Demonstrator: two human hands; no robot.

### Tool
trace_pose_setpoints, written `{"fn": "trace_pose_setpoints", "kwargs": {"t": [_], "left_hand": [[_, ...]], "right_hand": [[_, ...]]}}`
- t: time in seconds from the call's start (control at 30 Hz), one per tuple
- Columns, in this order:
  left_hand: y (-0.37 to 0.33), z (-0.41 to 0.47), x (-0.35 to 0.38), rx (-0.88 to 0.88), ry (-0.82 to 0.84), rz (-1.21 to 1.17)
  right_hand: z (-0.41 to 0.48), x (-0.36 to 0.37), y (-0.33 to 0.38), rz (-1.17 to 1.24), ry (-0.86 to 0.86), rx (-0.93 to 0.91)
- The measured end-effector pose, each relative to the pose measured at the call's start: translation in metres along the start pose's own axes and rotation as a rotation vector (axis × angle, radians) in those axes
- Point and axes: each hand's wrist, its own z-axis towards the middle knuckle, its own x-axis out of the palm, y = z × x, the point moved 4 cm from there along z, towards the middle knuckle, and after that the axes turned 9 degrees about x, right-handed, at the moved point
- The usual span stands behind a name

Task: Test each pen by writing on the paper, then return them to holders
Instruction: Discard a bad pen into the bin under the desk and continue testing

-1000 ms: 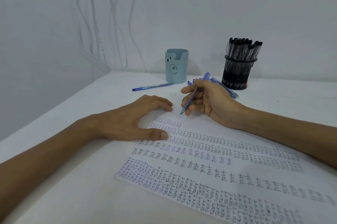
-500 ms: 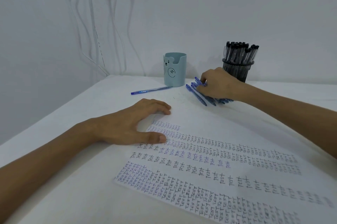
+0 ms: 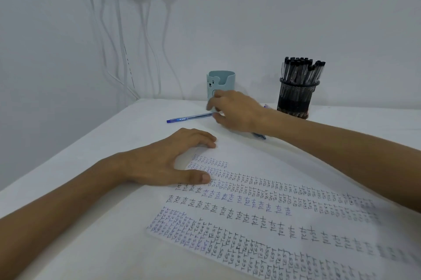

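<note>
The blue pen (image 3: 190, 117) lies flat on the bench (image 3: 109, 143), just in front of the pale blue bear holder (image 3: 221, 83), its long axis running left to right with a slight rise toward the right; the darker blue end points left, and which end carries the tip I cannot tell. It looks light, stiff and smooth, so it should roll easily; a pinch near the middle of the barrel seems the safest hold. The right hand (image 3: 237, 113) hovers at the pen's right end, its grip loose with fingers spread, holding nothing, though motion blur hides whether it touches. A few more blue pens (image 3: 259, 135) peek from under that wrist. The left hand (image 3: 166, 163) rests flat, pinning the paper (image 3: 262, 211), which is filled with rows of "Test". The black mesh holder (image 3: 297, 97), further right, is packed with black pens.
</note>
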Motion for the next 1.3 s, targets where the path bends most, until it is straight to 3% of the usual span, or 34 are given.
{"fn": "trace_pose_setpoints", "kwargs": {"t": [0.27,0.57,0.77,0.93,1.03,1.13,1.3], "left_hand": [[0.005,0.001,0.002,0.015,-0.021,-0.014],[0.004,0.002,0.001,0.010,-0.003,-0.012],[0.001,0.001,0.000,0.004,-0.001,-0.002],[-0.004,-0.001,-0.002,-0.007,0.037,0.001],[-0.008,-0.003,-0.003,-0.019,0.056,0.005],[-0.008,-0.003,-0.004,-0.005,0.036,0.015],[-0.004,-0.001,-0.002,0.002,-0.007,0.023]], "right_hand": [[0.026,0.023,0.026,-0.162,0.049,-0.112],[0.007,0.004,0.017,-0.178,-0.039,-0.007],[-0.026,-0.014,-0.003,0.141,-0.062,0.054],[-0.043,-0.019,-0.017,0.318,-0.005,0.261],[-0.052,-0.023,-0.021,0.423,-0.042,0.250],[-0.060,-0.027,-0.021,0.626,-0.071,0.233],[-0.070,-0.023,-0.022,1.058,-0.057,0.363]]}}
